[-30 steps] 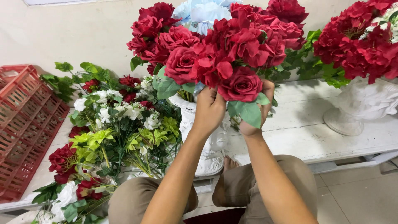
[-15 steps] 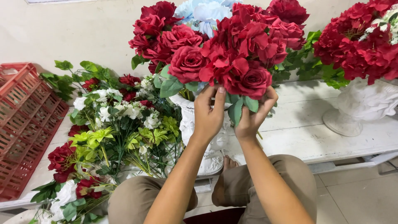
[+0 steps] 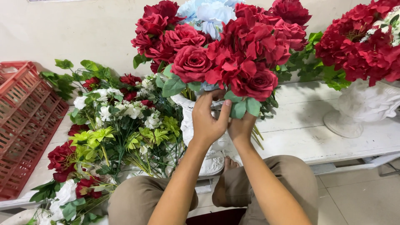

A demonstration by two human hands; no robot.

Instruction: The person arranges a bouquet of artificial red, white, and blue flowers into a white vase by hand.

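While the left hand (image 3: 209, 118) and right hand (image 3: 241, 127) pinch stems under the red roses (image 3: 233, 62) in the white vase (image 3: 196, 125), loose flowers (image 3: 121, 129) lie beside it, near a red crate (image 3: 25, 121).

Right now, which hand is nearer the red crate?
Left. The left hand is on the crate's side of the bouquet; the right hand sits beyond it, farther from the red crate.
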